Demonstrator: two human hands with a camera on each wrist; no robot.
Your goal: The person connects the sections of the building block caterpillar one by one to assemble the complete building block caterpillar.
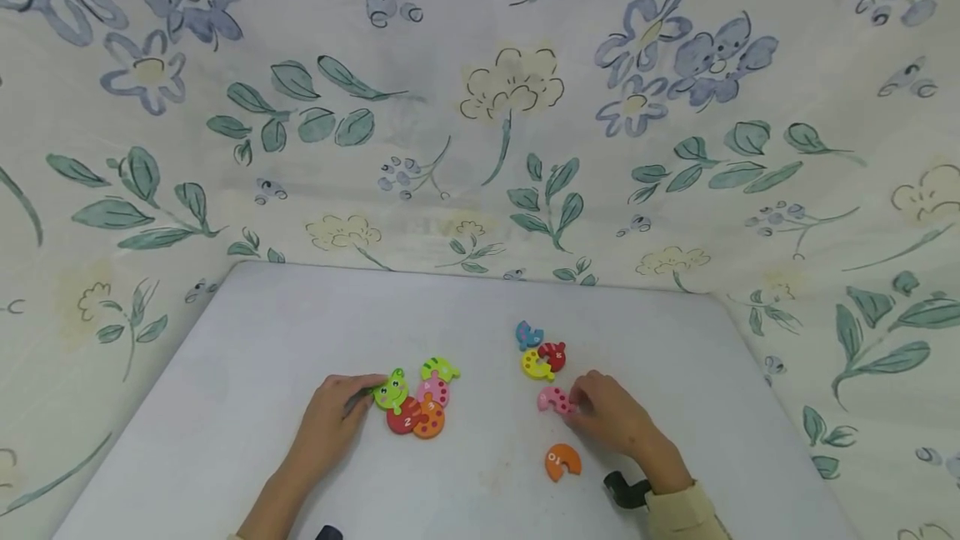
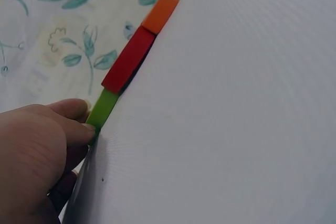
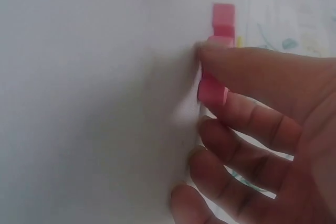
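My left hand (image 1: pixel 334 413) holds the edge of a green caterpillar-head puzzle piece (image 1: pixel 392 391) with a smiling face, thumb and forefinger at its side in the left wrist view. Joined to the head in a curve are a red piece (image 1: pixel 404 417) marked 2, an orange spotted piece (image 1: pixel 430 419), a pink piece (image 1: pixel 433 392) and a light green striped piece (image 1: pixel 438 369). On the right, my right hand (image 1: pixel 613 413) pinches a pink spotted puzzle piece (image 3: pixel 212 92) between thumb and forefinger, low over the white table. Its other fingers are bent loosely beside the piece.
Beyond my right hand lie a yellow piece (image 1: pixel 536 365), a dark red piece (image 1: pixel 553 355) and a blue piece (image 1: pixel 528 336). An orange piece (image 1: pixel 562 462) marked 10 lies nearer me. Flower-patterned cloth (image 1: pixel 465 190) rises behind the white table (image 1: pixel 315 315).
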